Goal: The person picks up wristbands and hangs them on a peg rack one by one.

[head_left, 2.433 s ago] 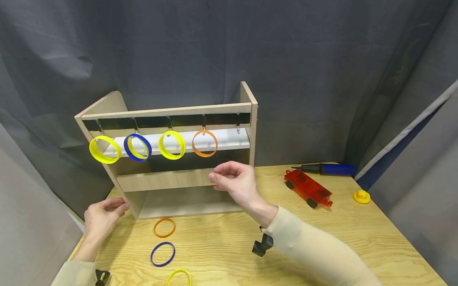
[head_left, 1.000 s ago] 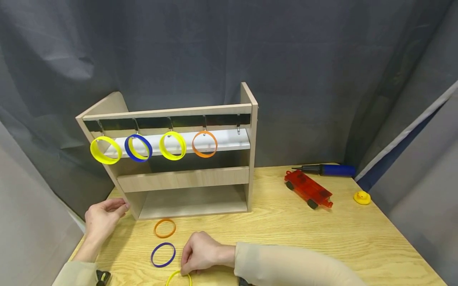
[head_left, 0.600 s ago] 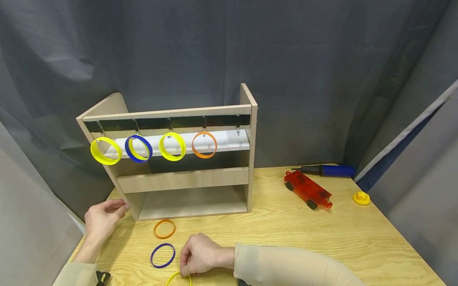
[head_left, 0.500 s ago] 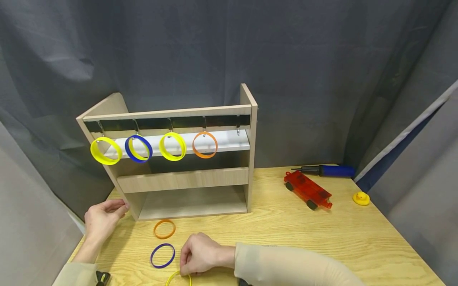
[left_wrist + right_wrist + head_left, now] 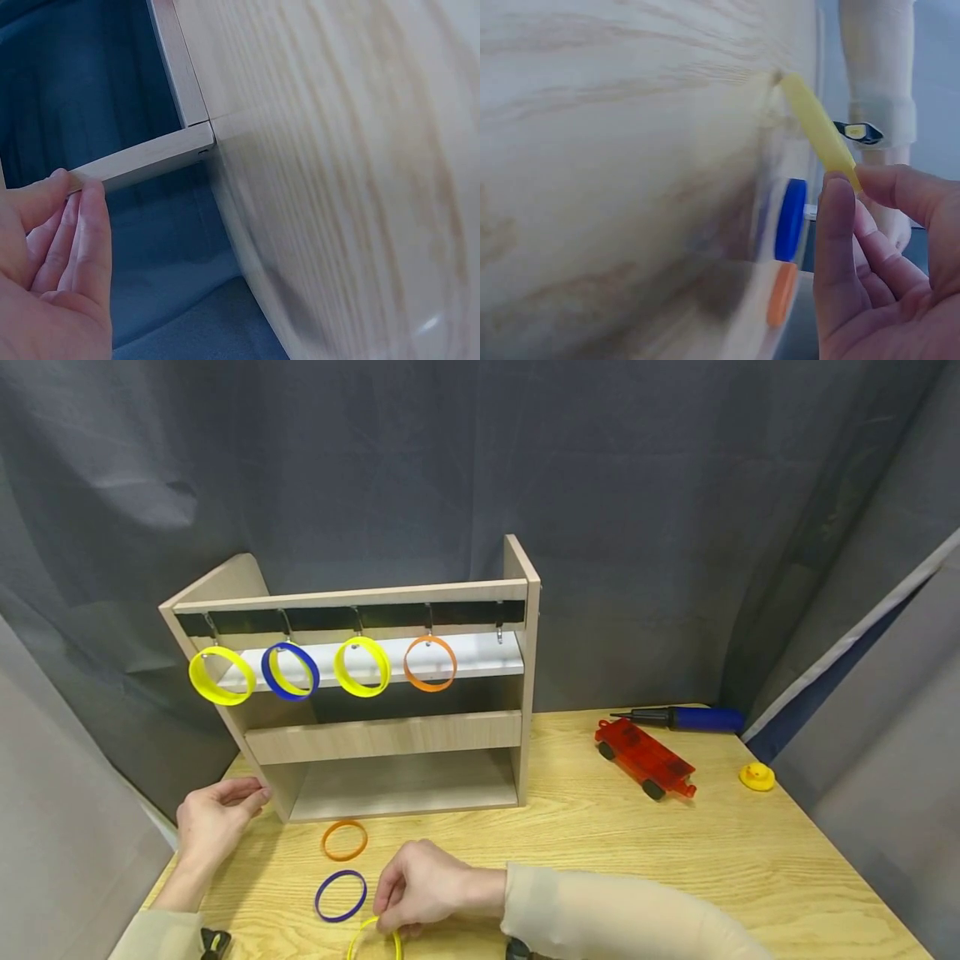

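Note:
In the head view my right hand [image 5: 423, 887] pinches a yellow wristband [image 5: 358, 932] at the table's front. The right wrist view shows this yellow wristband [image 5: 816, 120] between thumb and forefinger, tilted, its near end raised off the table. Beyond it lie a blue wristband [image 5: 320, 893] and an orange wristband [image 5: 344, 841]. My left hand [image 5: 212, 818] is at the lower left of a wooden shelf [image 5: 382, 735]; in the left wrist view, thumb and fingers grip the edge of its side panel [image 5: 146, 157].
From shelf hooks hang a yellow band [image 5: 197, 681], a blue band [image 5: 267, 672] with yellow inside, another yellow band [image 5: 342, 677] and an orange band [image 5: 452, 675]. The rightmost hook [image 5: 499, 633] carries none. Rightward lie a red toy trailer [image 5: 648, 756], a blue pump [image 5: 705, 719] and a yellow duck [image 5: 757, 776].
My right hand came down from in front of the shelf to the yellow wristband, pinched it and has just raised it slightly. The left hand stays at the shelf's side.

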### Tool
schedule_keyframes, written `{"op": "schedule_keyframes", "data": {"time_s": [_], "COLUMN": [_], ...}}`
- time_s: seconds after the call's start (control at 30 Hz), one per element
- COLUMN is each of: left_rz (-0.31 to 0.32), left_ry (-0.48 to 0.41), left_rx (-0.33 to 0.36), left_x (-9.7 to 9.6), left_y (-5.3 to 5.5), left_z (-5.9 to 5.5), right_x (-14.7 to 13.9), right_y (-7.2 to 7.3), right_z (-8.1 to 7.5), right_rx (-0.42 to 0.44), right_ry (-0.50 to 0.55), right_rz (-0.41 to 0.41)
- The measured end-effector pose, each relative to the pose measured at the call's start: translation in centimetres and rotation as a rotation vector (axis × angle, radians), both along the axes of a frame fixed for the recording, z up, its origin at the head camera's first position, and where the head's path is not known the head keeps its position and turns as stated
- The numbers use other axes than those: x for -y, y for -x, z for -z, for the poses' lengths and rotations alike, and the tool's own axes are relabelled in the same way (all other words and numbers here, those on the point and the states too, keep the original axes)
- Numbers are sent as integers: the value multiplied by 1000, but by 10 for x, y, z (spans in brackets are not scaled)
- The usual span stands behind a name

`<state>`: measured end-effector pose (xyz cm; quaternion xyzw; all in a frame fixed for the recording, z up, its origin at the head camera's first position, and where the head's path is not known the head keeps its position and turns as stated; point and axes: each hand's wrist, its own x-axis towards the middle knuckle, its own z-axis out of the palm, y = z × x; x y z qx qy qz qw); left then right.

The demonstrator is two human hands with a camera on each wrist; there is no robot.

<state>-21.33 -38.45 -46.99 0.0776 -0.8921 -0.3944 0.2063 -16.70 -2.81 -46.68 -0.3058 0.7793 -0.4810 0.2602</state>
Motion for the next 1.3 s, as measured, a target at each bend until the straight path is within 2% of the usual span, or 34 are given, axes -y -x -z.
{"op": "schedule_keyframes", "data": {"time_s": [0.33,0.6,0.83,1.03,1.3], "left_rz": [-6,-4,-2,2,14], "left_ry": [18,15,14,9,7], "left_rx": [3,-15,-14,-13,-8], "left_x": [0,-1,-1,-1,-1], "left_y": [0,0,1,0,0], "left_z": [0,-2,-2,-3,-2], "right_x": [-22,-38,-57,-70,-80], "right_y": [12,25,38,48,61], "right_z": [-30,-64,-101,-129,-161], "right_rx": [9,7,-55,-39,-58], "right_ry": [67,142,216,363,616], "right_rz": [11,42,80,153,360]}}
